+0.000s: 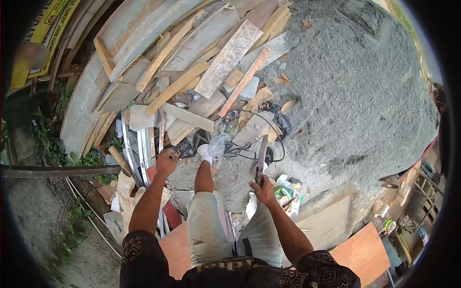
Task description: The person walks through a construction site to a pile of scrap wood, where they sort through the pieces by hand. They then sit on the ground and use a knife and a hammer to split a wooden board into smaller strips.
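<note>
My right hand [263, 188] is closed around the dark handle of a long-bladed hand tool [262, 152]. Its narrow metallic blade points away from me; whether it is a saw or a large knife I cannot make out. My left hand [167, 162] is lowered at the left, its fingers curled, and anything inside them is hidden. Close to that hand are metal strips [143, 149] and a bent metal piece [162, 127]. A black cable [283, 144] loops beside the blade. Past my feet, wooden boards [230, 58] lie in a loose pile.
A large heap of grey sand [355, 91] fills the right side. Near my right hand lies a crumpled plastic packet [287, 192]. Plywood sheets [362, 253] are at the lower right. A dark bar [62, 172] and a yellow banner [48, 36] stand at the left.
</note>
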Motion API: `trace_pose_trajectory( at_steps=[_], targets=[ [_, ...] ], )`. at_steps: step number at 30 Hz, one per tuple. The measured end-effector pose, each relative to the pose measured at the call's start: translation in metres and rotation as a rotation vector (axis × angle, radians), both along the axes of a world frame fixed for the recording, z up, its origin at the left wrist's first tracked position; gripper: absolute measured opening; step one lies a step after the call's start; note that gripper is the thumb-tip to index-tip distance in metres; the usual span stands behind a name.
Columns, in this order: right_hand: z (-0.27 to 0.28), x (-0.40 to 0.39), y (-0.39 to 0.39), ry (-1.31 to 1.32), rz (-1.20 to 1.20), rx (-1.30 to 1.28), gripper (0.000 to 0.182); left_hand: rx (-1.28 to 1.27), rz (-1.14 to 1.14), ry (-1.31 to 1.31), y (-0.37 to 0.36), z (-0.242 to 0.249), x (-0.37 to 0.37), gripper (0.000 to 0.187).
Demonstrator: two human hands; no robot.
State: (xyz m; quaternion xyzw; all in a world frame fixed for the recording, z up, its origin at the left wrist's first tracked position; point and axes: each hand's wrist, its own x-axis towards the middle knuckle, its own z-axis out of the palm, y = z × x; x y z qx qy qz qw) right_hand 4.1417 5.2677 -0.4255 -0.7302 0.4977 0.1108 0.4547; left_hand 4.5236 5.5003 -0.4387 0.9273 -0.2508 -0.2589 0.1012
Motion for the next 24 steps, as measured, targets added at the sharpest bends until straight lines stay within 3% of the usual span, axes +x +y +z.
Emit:
trace_pose_trajectory(
  at_steps=[2, 3, 5, 7, 9, 13, 15, 19, 20, 22, 23, 24],
  targets=[
    [0.029, -0.014, -0.024, -0.018, -0.144, 0.234, 0.052, 0.007, 0.067, 0.187, 0.013, 0.000, -0.053, 0.025],
    [0.044, -0.024, -0.039, -0.015, -0.153, 0.240, 0.052, 0.014, 0.059, 0.190, -0.001, 0.011, -0.072, 0.025],
    [0.064, -0.047, -0.070, 0.040, -0.251, 0.409, 0.051, 0.038, 0.275, 0.161, -0.033, 0.024, -0.109, 0.023],
    [0.061, -0.085, -0.089, 0.019, -0.272, 0.285, 0.044, -0.039, 0.299, 0.159, -0.056, 0.007, -0.126, 0.023],
    [0.069, -0.107, -0.114, 0.125, -0.353, 0.301, 0.040, -0.070, 0.145, 0.149, -0.100, -0.006, -0.127, 0.024],
    [0.068, -0.124, -0.125, 0.080, -0.467, 0.174, 0.029, -0.129, 0.054, 0.132, -0.199, -0.055, -0.105, 0.029],
    [0.061, -0.122, -0.114, 0.064, -0.651, 0.142, 0.028, -0.141, 0.053, 0.182, -0.251, -0.082, -0.090, 0.034],
    [0.058, -0.097, -0.082, 0.035, -0.792, 0.218, 0.027, -0.075, 0.002, 0.066, -0.339, -0.148, -0.075, 0.067],
    [0.050, -0.096, -0.070, 0.022, -0.778, 0.206, 0.026, -0.085, -0.017, 0.066, -0.359, -0.163, -0.070, 0.067],
    [0.037, -0.085, -0.047, 0.019, -0.746, 0.165, 0.030, -0.047, -0.166, -0.058, -0.402, -0.187, -0.056, 0.098],
    [0.036, -0.077, -0.039, 0.038, -0.711, 0.148, 0.035, -0.053, -0.177, -0.052, -0.418, -0.200, -0.049, 0.098],
    [0.032, -0.069, -0.029, 0.069, -0.744, 0.199, 0.035, -0.103, -0.244, -0.083, -0.439, -0.212, -0.039, 0.109]
  ],
)
